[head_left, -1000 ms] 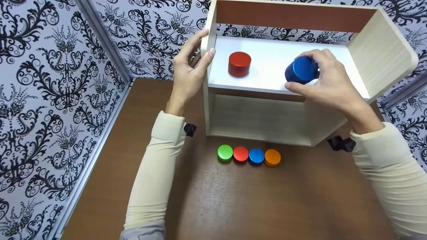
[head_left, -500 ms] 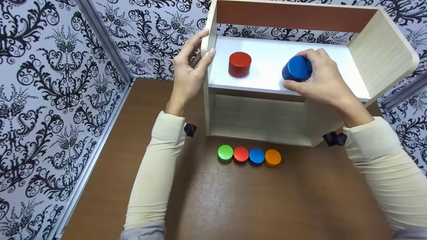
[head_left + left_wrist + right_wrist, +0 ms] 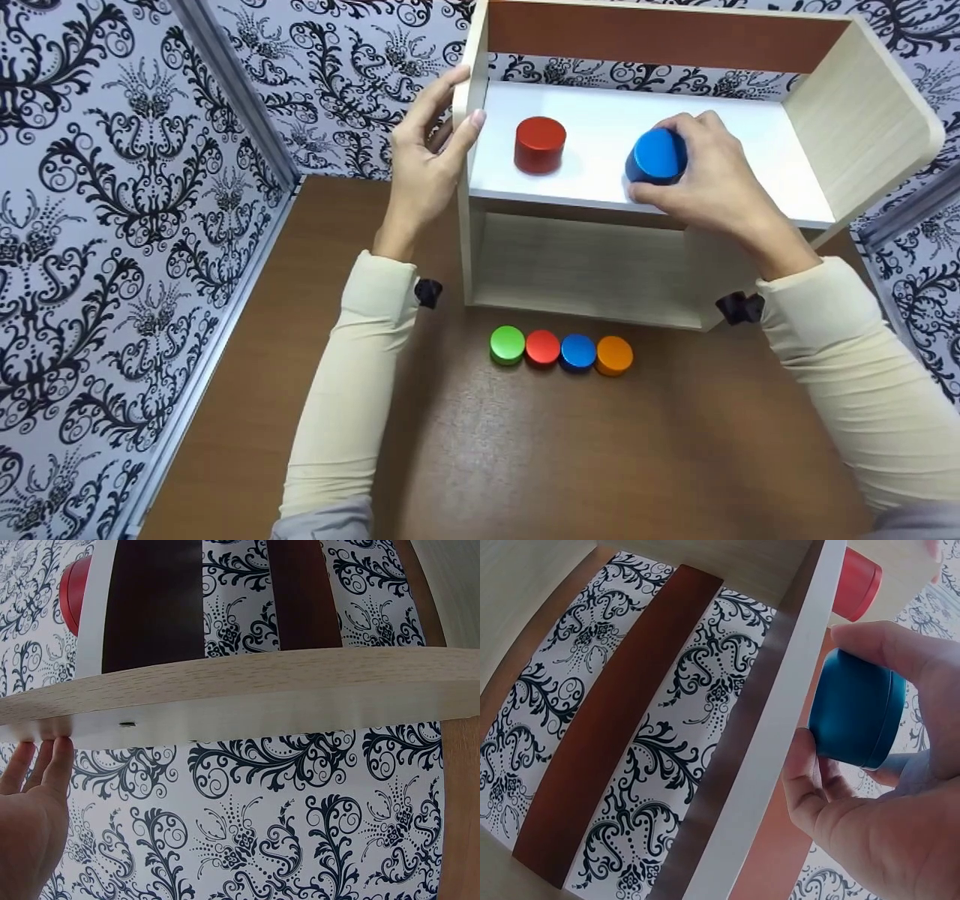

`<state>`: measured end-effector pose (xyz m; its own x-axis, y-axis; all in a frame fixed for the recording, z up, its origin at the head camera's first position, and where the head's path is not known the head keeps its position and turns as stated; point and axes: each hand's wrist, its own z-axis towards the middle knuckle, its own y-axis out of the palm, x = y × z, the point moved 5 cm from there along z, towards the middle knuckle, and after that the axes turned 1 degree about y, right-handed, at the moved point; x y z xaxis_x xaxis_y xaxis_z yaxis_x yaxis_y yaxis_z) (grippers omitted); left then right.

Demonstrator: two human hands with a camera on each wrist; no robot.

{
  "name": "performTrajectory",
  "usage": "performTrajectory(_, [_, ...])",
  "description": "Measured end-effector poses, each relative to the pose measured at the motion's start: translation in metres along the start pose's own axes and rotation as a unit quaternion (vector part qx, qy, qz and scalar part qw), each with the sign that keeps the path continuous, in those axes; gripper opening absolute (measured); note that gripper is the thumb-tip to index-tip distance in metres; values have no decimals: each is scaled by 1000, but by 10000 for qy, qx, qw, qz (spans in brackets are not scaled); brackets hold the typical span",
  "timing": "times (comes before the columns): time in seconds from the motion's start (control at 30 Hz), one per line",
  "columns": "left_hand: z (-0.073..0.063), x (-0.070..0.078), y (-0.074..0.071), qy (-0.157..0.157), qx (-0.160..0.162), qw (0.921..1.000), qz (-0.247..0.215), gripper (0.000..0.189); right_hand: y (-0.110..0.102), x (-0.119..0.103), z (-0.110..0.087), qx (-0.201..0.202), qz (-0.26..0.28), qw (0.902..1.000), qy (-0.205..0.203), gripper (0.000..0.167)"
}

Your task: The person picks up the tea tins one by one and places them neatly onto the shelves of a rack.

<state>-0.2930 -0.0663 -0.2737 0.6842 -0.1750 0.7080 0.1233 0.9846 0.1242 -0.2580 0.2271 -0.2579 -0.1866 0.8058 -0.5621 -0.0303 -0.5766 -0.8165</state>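
My right hand [image 3: 709,176] grips a blue cylindrical tin [image 3: 657,156] over the white upper shelf [image 3: 600,112]; thumb and fingers wrap its sides in the right wrist view, where the tin [image 3: 855,709] shows close by the shelf's front edge. A red tin [image 3: 539,145] stands on the same shelf, to the left of the blue one. With my left hand [image 3: 426,154] I hold the front edge of the shelf unit's left side panel [image 3: 470,75], thumb in front and fingers on the outer face. Left fingertips [image 3: 58,746] touch that panel in the left wrist view.
Green [image 3: 507,345], red [image 3: 542,349], blue [image 3: 577,352] and orange [image 3: 614,355] small tins stand in a row on the brown table [image 3: 525,450], before the unit's lower compartment [image 3: 585,262]. Patterned walls [image 3: 142,225] close off the left and back.
My right hand has carried the blue tin a little leftward over the upper shelf, toward the red tin. My left hand has stayed on the side panel.
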Motion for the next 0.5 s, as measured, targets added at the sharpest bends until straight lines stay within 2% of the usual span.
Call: performTrajectory(0.5, [0,0,0,-57,13,10000,-23,45,7,-3,8,-2,-133,9999,-1,72])
